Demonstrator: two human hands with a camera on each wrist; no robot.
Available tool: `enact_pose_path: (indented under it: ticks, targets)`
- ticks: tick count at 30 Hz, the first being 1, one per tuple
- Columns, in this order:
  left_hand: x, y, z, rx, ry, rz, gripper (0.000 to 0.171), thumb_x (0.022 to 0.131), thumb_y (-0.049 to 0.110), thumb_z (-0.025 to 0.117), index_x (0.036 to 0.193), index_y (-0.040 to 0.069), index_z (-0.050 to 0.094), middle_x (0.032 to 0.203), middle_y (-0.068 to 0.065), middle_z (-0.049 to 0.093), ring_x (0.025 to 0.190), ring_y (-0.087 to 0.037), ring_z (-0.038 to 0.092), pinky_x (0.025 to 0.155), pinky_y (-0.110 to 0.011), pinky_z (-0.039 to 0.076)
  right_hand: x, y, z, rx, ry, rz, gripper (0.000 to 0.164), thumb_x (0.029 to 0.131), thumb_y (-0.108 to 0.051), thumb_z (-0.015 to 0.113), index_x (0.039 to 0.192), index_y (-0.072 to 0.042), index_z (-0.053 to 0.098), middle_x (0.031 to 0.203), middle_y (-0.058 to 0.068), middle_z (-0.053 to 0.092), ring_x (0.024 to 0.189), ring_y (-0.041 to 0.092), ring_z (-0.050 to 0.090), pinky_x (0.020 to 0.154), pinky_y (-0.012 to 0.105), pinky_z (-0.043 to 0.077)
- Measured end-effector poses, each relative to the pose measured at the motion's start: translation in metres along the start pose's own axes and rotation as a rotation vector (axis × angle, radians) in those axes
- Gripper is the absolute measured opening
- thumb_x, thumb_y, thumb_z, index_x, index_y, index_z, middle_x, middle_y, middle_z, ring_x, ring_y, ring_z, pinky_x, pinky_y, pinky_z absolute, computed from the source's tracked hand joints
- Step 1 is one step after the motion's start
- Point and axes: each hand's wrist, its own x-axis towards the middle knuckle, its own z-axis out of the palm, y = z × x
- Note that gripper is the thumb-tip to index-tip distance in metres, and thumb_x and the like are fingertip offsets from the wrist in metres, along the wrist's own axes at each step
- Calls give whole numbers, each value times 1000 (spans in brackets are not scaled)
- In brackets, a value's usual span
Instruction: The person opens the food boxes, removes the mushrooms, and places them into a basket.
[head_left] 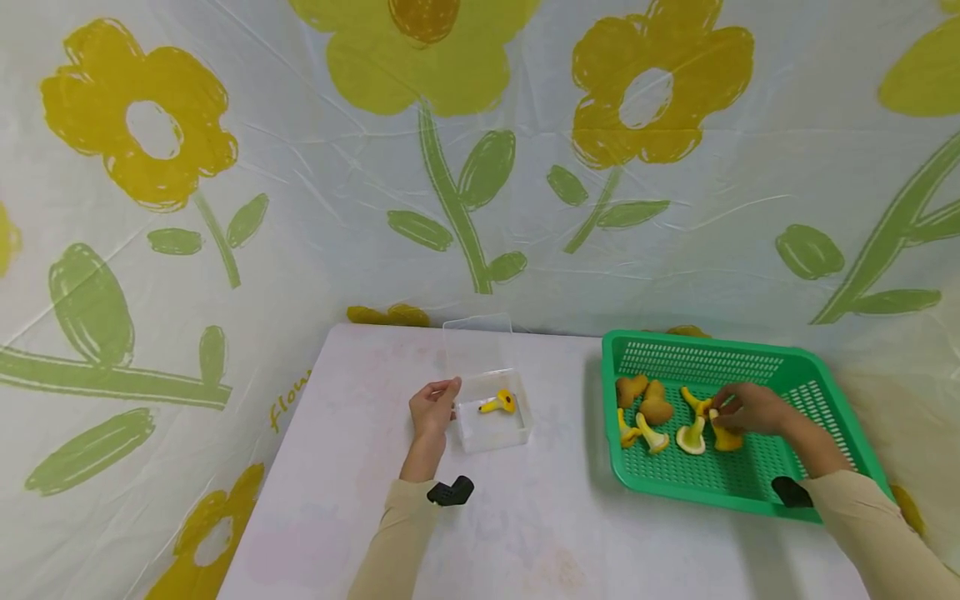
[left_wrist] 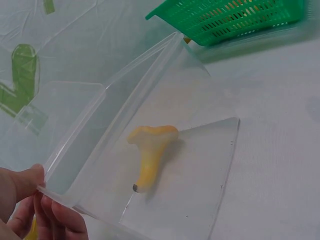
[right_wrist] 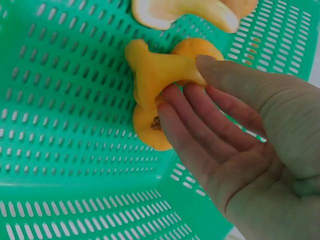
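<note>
My left hand [head_left: 431, 412] pinches the left edge of a clear plastic box [head_left: 491, 442], thumb above and fingers below the rim in the left wrist view. The box's clear lid [head_left: 477, 343] stands raised at the back. Inside lies one yellow mushroom [head_left: 497, 403], seen through the cloudy wall in the left wrist view. Over the green basket [head_left: 611, 417], my right hand [head_left: 756, 408] holds a yellow mushroom [right_wrist: 155, 72] between thumb and fingertips. Another yellow-orange mushroom [right_wrist: 150, 132] with a dark brown spot lies against it.
In the basket, several other pieces lie left of my right hand, among them brown mushrooms [head_left: 656, 403] and pale-stemmed yellow ones [head_left: 691, 437]. The white table [head_left: 555, 517] meets a flower-printed sheet [head_left: 540, 275] behind. A black wrist camera [head_left: 452, 492] sits on my left cuff.
</note>
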Motion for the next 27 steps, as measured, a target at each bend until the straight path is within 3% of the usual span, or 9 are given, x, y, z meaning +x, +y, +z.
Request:
enact_pose_path:
  ticks: [8,16,22,27]
  targets:
    - [0,2,1,8,1,-3,23,93,21,79,102,2,73,83,-3,65,68,-14,51,53,-18,44,-5,-12,-3,-127,152,-98,22,97,-6,69,106,13,65,97,26,69,89,44,66,69,50,57]
    - [0,0,-1,7,-18,-2,24,93,21,78,105,1,71,86,-4,65,68,-14,51,55,-19,45,-5,-40,0,-73,251,-177,20,100,-6,65,110,11,67,102,24,70,91,42,69,74,51,58]
    - [-1,0,-2,15,-20,-2,25,94,23,78,107,2,71,88,-5,66,69,-15,51,56,-20,46,-2,-65,3,-25,296,-236,17,101,-8,64,110,5,69,104,20,71,93,39,70,73,42,58]
    - [-2,-1,-2,12,-31,2,26,94,24,77,108,2,71,88,-4,65,69,-15,51,57,-20,46,2,-80,7,11,315,-239,21,102,-11,64,114,6,68,108,19,71,97,39,69,79,48,57]
